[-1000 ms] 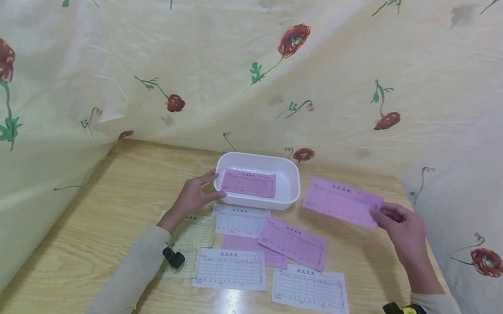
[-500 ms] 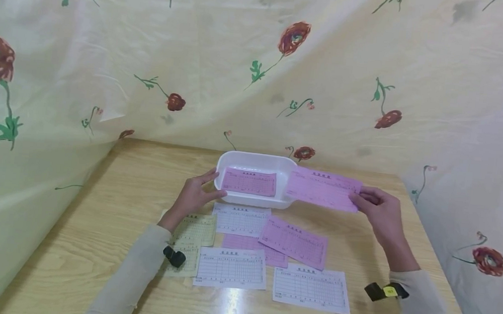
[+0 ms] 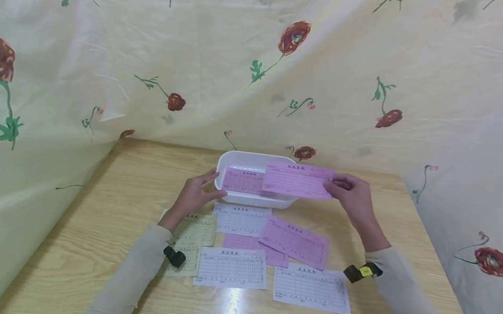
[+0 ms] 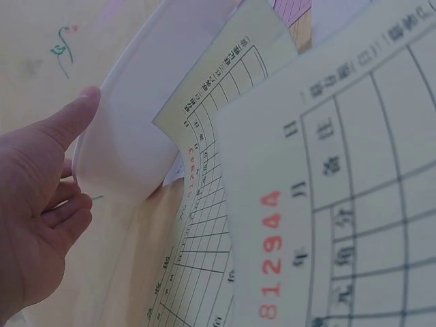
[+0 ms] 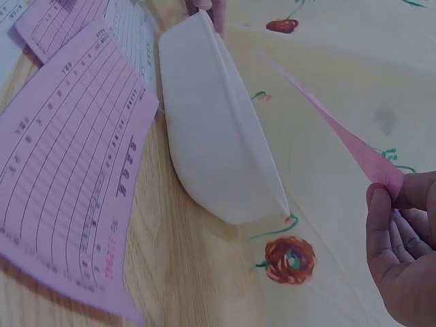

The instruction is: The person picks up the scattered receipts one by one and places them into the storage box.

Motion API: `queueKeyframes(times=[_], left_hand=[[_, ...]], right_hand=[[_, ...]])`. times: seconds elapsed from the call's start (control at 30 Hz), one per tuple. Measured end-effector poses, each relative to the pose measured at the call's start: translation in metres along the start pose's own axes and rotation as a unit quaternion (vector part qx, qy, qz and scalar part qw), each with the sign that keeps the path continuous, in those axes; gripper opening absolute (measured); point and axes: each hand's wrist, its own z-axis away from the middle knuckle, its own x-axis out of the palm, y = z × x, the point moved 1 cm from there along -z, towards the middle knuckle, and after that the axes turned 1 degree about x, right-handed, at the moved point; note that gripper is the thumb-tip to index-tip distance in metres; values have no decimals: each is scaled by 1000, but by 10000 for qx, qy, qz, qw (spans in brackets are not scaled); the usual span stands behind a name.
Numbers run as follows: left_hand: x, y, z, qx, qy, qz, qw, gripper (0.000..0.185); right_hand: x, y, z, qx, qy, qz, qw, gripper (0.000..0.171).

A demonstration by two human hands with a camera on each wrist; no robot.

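A white plastic tray [image 3: 233, 161] stands at the back middle of the wooden table, with one pink form [image 3: 241, 181] lying inside. My right hand [image 3: 350, 194] pinches a second pink form [image 3: 296, 179] by its right end and holds it over the tray's right half. In the right wrist view the pinched pink form [image 5: 340, 135] appears edge-on above the tray [image 5: 214, 129]. My left hand [image 3: 194, 194] rests against the tray's left end, thumb at the rim and fingers relaxed. The left wrist view shows that hand [image 4: 37, 211] touching the tray wall [image 4: 129, 143].
Several forms lie in front of the tray: white ones [image 3: 240, 220] [image 3: 230, 268] [image 3: 312, 289], pink ones [image 3: 294, 241], and a pale yellow one [image 3: 191, 236] under my left forearm. A flowered cloth [image 3: 259, 63] hangs close behind and on both sides. Bare table [image 3: 95, 203] shows at the left.
My right hand has carried the pink form leftward from beside the tray to over its right half. My left hand has stayed at the tray's left end.
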Motion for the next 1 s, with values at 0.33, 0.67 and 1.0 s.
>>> queueKeyframes(times=[0.33,0.67,1.0], left_hand=[[0,-1,1,4,12,16,10000,79],[0,1,0,-20,28,26,10000,78],[0,0,0,14,47,1,10000,78]], right_hand=[[31,-8,-14,138,-230,-148,9995,42],[58,-19,-27,245,-367,-451,9980,44],[86,-19,-39,225,-285,-660,9972,38]])
